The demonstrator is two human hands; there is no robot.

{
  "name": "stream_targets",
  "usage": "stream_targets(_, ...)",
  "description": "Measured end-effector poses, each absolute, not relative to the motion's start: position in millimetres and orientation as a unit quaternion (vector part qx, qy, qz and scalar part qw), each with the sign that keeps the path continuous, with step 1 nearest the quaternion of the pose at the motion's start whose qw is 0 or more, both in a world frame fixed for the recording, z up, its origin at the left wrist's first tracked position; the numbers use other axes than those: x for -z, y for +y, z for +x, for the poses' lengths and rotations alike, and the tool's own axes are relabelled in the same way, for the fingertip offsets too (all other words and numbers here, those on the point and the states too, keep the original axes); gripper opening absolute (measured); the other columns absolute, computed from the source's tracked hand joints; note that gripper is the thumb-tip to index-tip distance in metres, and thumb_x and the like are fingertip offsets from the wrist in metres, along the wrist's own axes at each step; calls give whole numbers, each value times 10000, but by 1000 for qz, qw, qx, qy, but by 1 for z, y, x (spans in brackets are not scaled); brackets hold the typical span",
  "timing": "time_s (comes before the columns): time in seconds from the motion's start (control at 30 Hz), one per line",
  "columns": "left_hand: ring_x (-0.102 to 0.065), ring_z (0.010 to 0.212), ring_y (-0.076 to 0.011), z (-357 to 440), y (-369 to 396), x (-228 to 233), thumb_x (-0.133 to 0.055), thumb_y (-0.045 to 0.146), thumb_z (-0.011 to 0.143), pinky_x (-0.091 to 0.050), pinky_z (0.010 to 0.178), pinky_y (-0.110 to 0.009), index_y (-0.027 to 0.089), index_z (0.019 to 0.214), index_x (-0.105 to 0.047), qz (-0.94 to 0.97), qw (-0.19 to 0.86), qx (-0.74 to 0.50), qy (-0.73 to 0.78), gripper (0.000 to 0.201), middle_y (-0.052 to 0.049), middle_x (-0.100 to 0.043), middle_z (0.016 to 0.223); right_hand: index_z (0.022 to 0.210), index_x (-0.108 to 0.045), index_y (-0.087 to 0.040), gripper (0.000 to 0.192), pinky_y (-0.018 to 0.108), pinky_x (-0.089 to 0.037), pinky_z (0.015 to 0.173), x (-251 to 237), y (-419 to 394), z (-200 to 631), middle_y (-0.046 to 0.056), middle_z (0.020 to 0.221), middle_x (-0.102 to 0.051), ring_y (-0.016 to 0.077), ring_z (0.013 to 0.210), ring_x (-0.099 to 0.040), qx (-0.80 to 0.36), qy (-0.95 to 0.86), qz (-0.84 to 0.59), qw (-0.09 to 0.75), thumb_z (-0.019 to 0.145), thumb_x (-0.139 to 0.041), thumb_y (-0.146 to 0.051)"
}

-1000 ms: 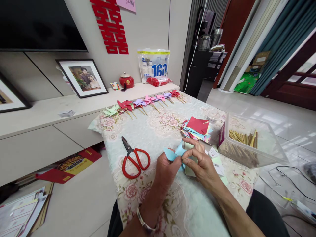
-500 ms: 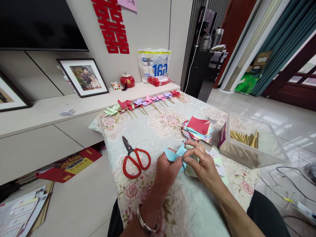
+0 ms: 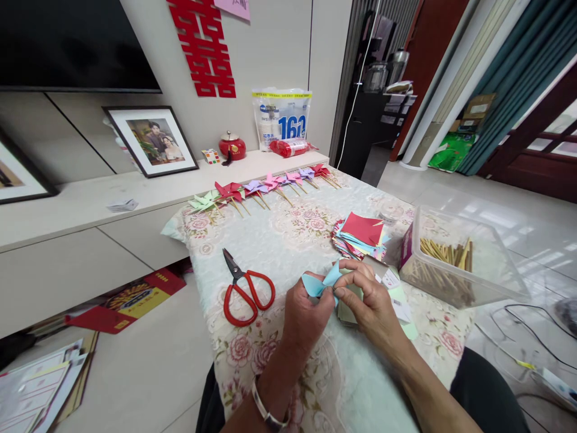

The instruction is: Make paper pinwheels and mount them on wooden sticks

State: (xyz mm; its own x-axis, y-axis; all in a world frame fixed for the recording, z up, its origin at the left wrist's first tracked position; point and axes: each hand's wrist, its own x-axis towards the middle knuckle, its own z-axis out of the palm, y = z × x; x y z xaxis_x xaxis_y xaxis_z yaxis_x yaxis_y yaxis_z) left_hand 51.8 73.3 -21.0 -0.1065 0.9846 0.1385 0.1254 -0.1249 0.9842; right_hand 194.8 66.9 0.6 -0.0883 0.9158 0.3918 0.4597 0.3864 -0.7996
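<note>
Both hands meet over the near part of a table covered by a floral cloth (image 3: 288, 240). My left hand (image 3: 305, 314) and my right hand (image 3: 370, 305) pinch a light blue paper pinwheel (image 3: 319, 282) between thumbs and fingers. Red-handled scissors (image 3: 246, 291) lie shut on the cloth left of my left hand. A stack of coloured paper squares (image 3: 360, 236), red on top, sits just beyond my right hand. A clear plastic box of wooden sticks (image 3: 451, 264) stands to the right.
A row of finished paper pinwheels (image 3: 261, 187) on sticks lies along the table's far edge. A low cabinet (image 3: 90, 210) behind holds framed photos, a red jar (image 3: 231, 147) and a plastic bag. Papers and a red box (image 3: 121, 300) lie on the floor at left; cables run at right.
The hands have shifted slightly while working the blue pinwheel, with the right fingers curling closer over its centre. Nothing else on the table has moved.
</note>
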Motion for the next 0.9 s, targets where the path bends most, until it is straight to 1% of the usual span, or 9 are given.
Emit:
stream_targets(0.3, -458, 501, -124, 52, 74, 22, -647, 257, 719, -372, 513, -232, 188, 712, -626, 532, 404, -530, 522, 72, 46, -549, 542, 793, -667, -239, 94, 426, -414, 987, 2, 66, 191, 79, 1092, -664, 265, 1105, -584, -273, -666, -494, 488, 880, -652, -270)
stream_targets(0.4, -474, 513, -132, 51, 74, 23, -630, 256, 738, -382, 525, -241, 185, 730, -628, 543, 400, -525, 519, 71, 33, -577, 566, 868, -659, -241, 56, 432, -422, 997, 6, 67, 192, 76, 1134, -661, 264, 1114, -599, -311, -632, -496, 508, 846, -695, -278)
stream_targets(0.43, -481, 519, -135, 51, 74, 23, -625, 255, 741, -384, 529, -244, 184, 734, -629, 546, 400, -522, 520, 72, 27, -588, 575, 942, -661, -247, 123, 440, -424, 1002, 8, 68, 192, 76, 1160, -658, 266, 1129, -599, -326, -619, -498, 512, 835, -710, -284)
stream_targets(0.5, -505, 535, -142, 51, 74, 23, -619, 253, 745, -400, 542, -249, 179, 742, -631, 550, 406, -514, 518, 75, 15, -611, 597, 1165, -626, -267, 362, 454, -422, 1018, 11, 68, 194, 80, 1222, -646, 271, 1170, -588, -357, -597, -500, 516, 821, -735, -298)
stream_targets(0.57, -524, 545, -147, 52, 74, 22, -623, 255, 744, -416, 552, -251, 175, 747, -637, 551, 414, -512, 513, 81, 8, -625, 607, 1371, -510, -276, 602, 453, -431, 1022, 13, 69, 195, 85, 1244, -635, 264, 1176, -588, -390, -583, -486, 521, 818, -744, -311)
stream_targets(0.6, -530, 548, -148, 52, 74, 22, -628, 256, 741, -422, 554, -250, 173, 748, -640, 549, 419, -513, 510, 84, 6, -630, 611, 1430, -455, -272, 674, 442, -447, 1007, 14, 69, 196, 84, 1227, -634, 256, 1151, -599, -409, -578, -474, 523, 821, -740, -315)
stream_targets(0.67, -529, 540, -145, 53, 74, 21, -637, 259, 735, -423, 545, -246, 173, 742, -643, 545, 423, -515, 508, 87, 10, -627, 604, 1474, -411, -257, 726, 394, -492, 928, 13, 70, 196, 65, 1135, -631, 226, 1040, -624, -440, -570, -460, 520, 824, -731, -314)
stream_targets(0.77, -523, 532, -142, 54, 74, 20, -637, 262, 735, -421, 535, -243, 173, 735, -640, 543, 425, -511, 513, 89, 13, -621, 591, 1463, -446, -235, 709, 322, -507, 785, 11, 70, 196, 16, 957, -593, 175, 854, -605, -452, -560, -465, 516, 815, -729, -295)
stream_targets(0.9, -530, 552, -144, 53, 74, 19, -625, 263, 739, -431, 558, -248, 172, 734, -638, 544, 430, -507, 512, 91, 10, -632, 600, 1439, -477, -228, 660, 327, -498, 791, 9, 69, 193, 2, 895, -612, 176, 829, -606, -457, -559, -458, 519, 824, -713, -279)
